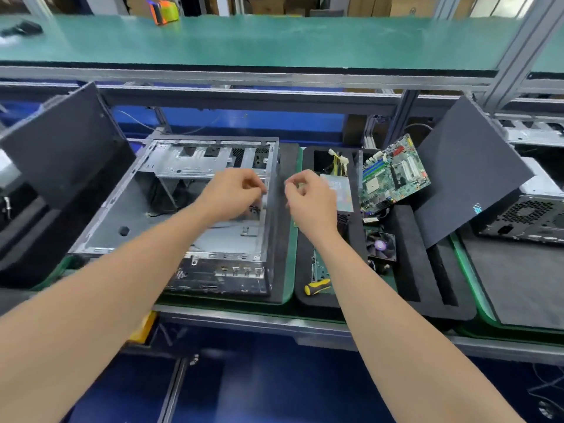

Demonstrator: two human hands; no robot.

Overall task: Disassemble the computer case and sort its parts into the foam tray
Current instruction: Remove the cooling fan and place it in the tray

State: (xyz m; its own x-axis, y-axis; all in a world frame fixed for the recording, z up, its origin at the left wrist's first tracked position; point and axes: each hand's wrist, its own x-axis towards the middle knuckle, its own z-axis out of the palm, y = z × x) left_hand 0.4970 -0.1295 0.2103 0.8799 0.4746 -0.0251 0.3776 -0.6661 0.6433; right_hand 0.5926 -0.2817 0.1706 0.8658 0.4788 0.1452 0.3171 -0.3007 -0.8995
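Computer case (137, 215): open, side panel off, lying flat left of centre on the worktop (232, 311), interior largely stripped. Foam tray (406, 239): black, just beside it on the right. In the tray: motherboard (393, 172) tilted at far right, power supply (341, 193) far left, fan (381, 245) in the middle.

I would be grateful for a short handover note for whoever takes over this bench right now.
Left hand: over the right wall of the open computer case, fingers curled; I cannot tell if it holds anything.
Right hand: between the case and the foam tray, fingers curled; contents unclear.
Done: the motherboard leans at the tray's rear. The power supply, fan and screwdriver lie in the tray.
Left: the metal drive cage is in the case, not yet removed.
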